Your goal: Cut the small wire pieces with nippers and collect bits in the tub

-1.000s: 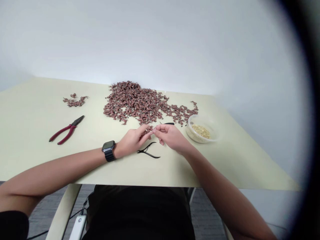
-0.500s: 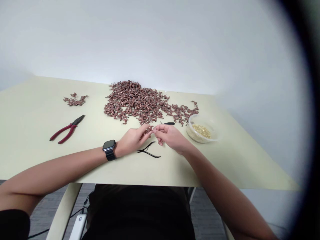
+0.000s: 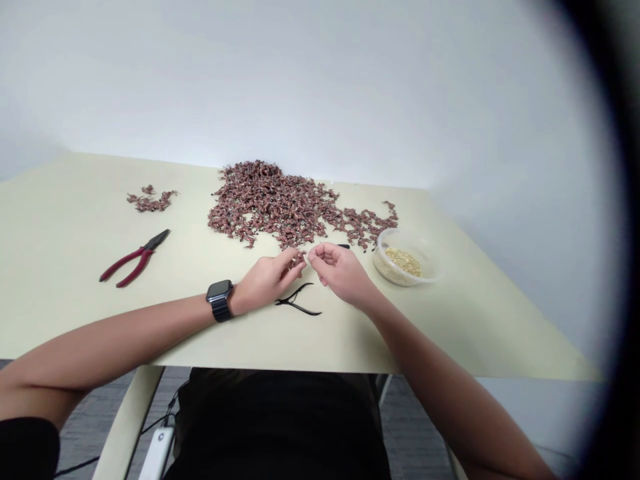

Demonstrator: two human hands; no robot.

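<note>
My left hand [image 3: 267,279], with a dark watch [image 3: 219,293] on its wrist, is closed on a small reddish-brown piece [image 3: 301,258] that shows at its fingertips. Just to the right, my right hand [image 3: 341,273] is pinched, thumb against the bent fingers. Whatever it may hold is too small to make out. A narrow gap separates the fingertips of both hands. Right behind them spreads a large heap [image 3: 273,200] of similar reddish-brown pieces. Black nippers [image 3: 297,303] lie splayed below my hands. A black-handled tool [image 3: 344,247] is mostly hidden behind my right hand.
Red-handled pliers [image 3: 137,260] lie on the left of the pale yellow table [image 3: 190,347]. Behind them sits a small cluster [image 3: 151,201] of brown pieces. At the right, a clear round tub [image 3: 387,273] contains small gold-coloured bits [image 3: 405,261]. A white wall stands at the back.
My right hand has drawn slightly right, away from the left fingertips, and now covers more of the black-handled tool. My left hand stays nearly in place.
</note>
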